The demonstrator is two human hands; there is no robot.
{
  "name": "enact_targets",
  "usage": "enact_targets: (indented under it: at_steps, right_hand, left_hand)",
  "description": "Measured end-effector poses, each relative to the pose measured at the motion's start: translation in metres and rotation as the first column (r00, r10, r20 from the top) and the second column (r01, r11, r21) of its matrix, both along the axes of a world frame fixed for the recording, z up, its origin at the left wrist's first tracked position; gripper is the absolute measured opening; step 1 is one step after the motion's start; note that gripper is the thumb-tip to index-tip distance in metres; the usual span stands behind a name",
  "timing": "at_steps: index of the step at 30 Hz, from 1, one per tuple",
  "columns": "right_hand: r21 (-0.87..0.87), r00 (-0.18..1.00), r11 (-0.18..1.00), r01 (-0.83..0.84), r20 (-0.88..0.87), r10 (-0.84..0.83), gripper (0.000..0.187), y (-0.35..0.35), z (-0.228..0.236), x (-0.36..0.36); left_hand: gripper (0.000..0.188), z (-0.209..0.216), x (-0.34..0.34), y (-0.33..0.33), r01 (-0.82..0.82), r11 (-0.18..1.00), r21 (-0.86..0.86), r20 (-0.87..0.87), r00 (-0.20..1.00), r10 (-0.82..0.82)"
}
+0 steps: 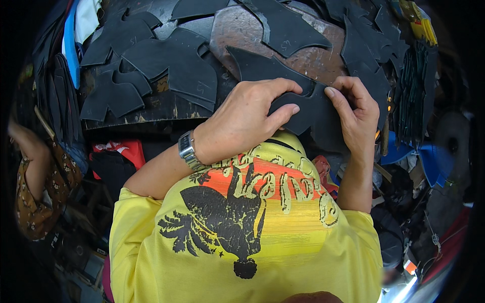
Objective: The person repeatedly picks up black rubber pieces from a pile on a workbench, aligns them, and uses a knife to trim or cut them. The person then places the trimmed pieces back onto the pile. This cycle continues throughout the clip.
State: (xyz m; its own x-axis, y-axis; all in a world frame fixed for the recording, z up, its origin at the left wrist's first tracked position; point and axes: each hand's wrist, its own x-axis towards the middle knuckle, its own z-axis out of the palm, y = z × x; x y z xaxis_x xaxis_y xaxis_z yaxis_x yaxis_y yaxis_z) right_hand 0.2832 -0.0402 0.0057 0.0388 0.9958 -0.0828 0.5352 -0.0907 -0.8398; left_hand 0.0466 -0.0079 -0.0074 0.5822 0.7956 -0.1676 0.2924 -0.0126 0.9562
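A black cut-out piece of sheet material [316, 113] with curved edges is held up between my two hands at the near edge of the table. My left hand [250, 108], with a metal watch on its wrist, has its thumb and index finger on the piece's left side. My right hand [356, 111] pinches the top right edge between thumb and bent fingers. Just behind it lies another black piece [265, 65], partly covered by my left fingers. Whether the sheet is leather or rubber I cannot tell.
Stacks of similar black pieces [174, 63] cover the table's left side, and more [366, 45] lie at the right. Bare brown tabletop [230, 33] shows between them. Black strips hang at both sides. Another person's arm [33, 156] is at the far left.
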Motion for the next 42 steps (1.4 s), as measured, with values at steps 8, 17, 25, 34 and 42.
enact_targets:
  at_steps: [8,17,25,34,42]
  right_hand:
    - [0.029,0.995,1.0,-0.007,0.102,0.003,0.011,0.001,0.003,-0.001]
    - [0.047,0.982,0.999,-0.022,0.189,0.013,0.014,0.0,0.001,-0.003]
    - [0.112,0.943,0.992,-0.06,0.332,0.019,0.015,0.001,-0.001,-0.013]
    - [0.094,0.921,0.995,-0.018,0.388,-0.02,0.016,0.0,-0.005,-0.019]
    - [0.432,0.827,0.873,-0.228,0.559,-0.06,0.02,0.001,-0.009,-0.029]
  left_hand:
    - [0.036,-0.004,0.008,-0.006,-0.033,0.998,0.049,0.061,0.998,0.029]
    - [0.037,-0.004,0.007,-0.006,-0.005,0.993,0.114,0.012,1.0,0.004]
    - [0.038,-0.008,0.007,-0.007,-0.034,0.991,0.131,0.055,0.998,0.027]
    - [0.041,-0.007,0.007,-0.008,-0.071,0.997,-0.01,0.076,0.995,0.071]
    - [0.042,-0.007,0.006,-0.006,-0.084,0.994,-0.067,0.097,0.991,0.091]
